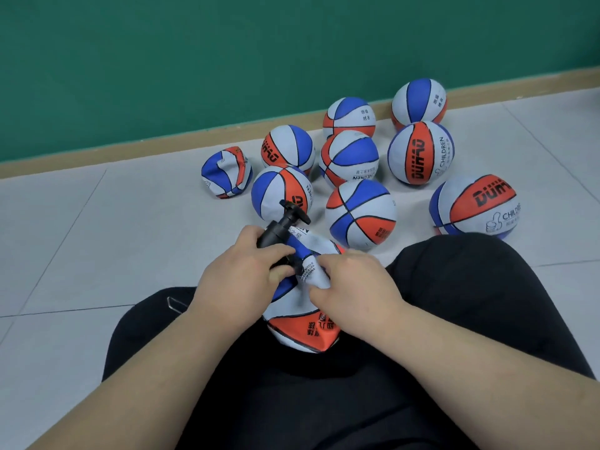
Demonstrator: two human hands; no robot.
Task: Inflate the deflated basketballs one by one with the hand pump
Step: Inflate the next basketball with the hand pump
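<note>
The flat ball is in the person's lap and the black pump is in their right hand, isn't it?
Not quite. The flat ball is in the lap, but the black pump is in the left hand, not the right. The head view shows it.

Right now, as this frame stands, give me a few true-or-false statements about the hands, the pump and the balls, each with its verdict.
1. The left hand grips the black pump. True.
2. The ball in the lap is fully round. False: it is crumpled and slack.
3. The right hand hangs idle, touching nothing. False: it holds the ball in the lap.
4. A collapsed ball lies on the floor, leftmost of the group there. True.
5. The wall is red. False: it is green.
</note>
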